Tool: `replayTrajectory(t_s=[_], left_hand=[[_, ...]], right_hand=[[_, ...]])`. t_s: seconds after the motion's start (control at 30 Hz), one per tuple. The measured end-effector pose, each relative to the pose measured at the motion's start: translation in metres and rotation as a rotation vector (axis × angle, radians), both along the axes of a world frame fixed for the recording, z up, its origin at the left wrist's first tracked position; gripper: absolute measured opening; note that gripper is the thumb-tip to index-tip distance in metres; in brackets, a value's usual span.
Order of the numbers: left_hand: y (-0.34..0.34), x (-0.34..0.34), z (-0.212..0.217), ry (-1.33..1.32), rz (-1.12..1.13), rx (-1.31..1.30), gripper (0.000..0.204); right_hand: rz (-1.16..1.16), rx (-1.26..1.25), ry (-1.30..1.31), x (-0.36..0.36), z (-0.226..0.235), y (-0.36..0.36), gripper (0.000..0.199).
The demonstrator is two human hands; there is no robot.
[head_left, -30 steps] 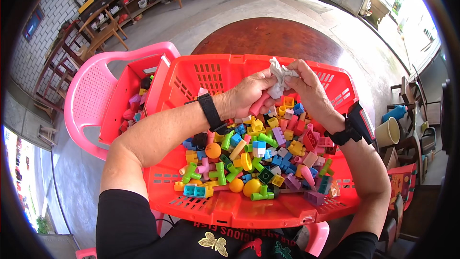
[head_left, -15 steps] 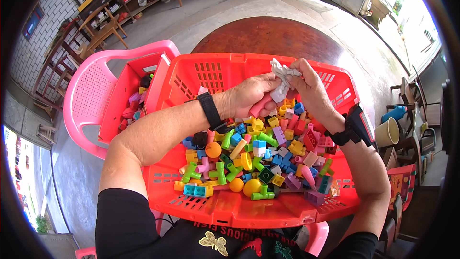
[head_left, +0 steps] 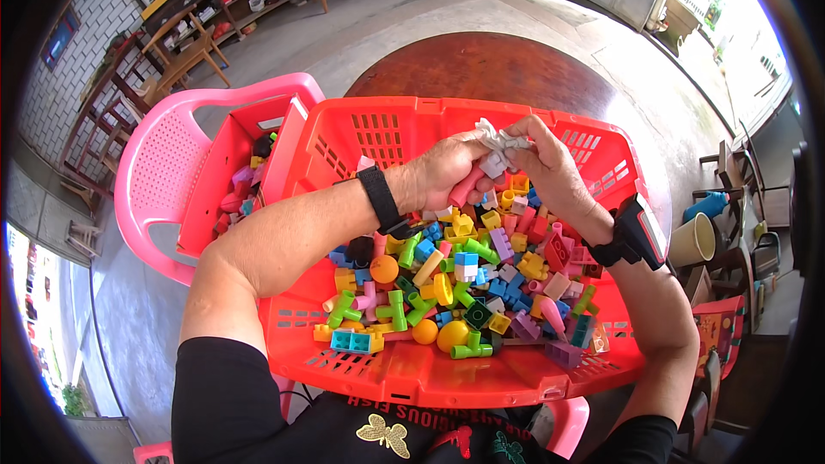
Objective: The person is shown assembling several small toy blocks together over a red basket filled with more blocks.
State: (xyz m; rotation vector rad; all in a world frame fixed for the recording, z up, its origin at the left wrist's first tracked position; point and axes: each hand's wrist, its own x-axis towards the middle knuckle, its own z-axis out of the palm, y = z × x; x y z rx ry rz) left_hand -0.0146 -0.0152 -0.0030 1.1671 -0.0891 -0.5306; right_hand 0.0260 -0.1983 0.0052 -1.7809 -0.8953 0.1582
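My left hand (head_left: 443, 174) is closed around a pink tube-shaped toy piece (head_left: 467, 186), whose lower end sticks out below the fingers. A crumpled white tissue (head_left: 496, 150) wraps the piece's upper end, and my right hand (head_left: 554, 174) pinches it there. Both hands meet above the far part of a red plastic basket (head_left: 400, 389). Under them lies a heap of mixed toy pieces: a green pipe connector (head_left: 471, 346), an orange ball (head_left: 383, 269), a blue block (head_left: 352, 341) and several others. Fingers and tissue hide part of the pink piece.
Left of the basket, a pink plastic chair (head_left: 163, 155) bears a red box (head_left: 199, 206) with more toys. A round wooden table (head_left: 481, 64) stands beyond the basket. Wooden chairs (head_left: 185, 51) are farther back, and a cream bucket (head_left: 693, 239) is at the right.
Both hands have shifted slightly; my right fingers have come down and closer over the tissue, bunching it lower against the pink piece. The heap looks the same.
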Motion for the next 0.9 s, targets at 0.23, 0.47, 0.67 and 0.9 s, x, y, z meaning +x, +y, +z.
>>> replayTrajectory(t_s=[0.23,0.47,0.67,0.9], left_hand=[[-0.004,-0.007,0.000,-0.025,-0.039,-0.026,0.032],[0.002,0.002,-0.001,0.002,0.113,-0.077,0.035],[0.000,0.001,0.004,0.018,0.002,-0.019,0.037],[0.000,-0.002,0.003,-0.023,-0.016,-0.020,0.037]], right_hand=[[-0.050,0.041,0.191,0.004,0.004,-0.004,0.011],[0.149,0.159,0.251,-0.005,0.012,0.001,0.013],[0.038,0.057,0.104,0.002,0.000,-0.002,0.012],[-0.027,0.093,0.298,0.002,0.006,-0.003,0.011]])
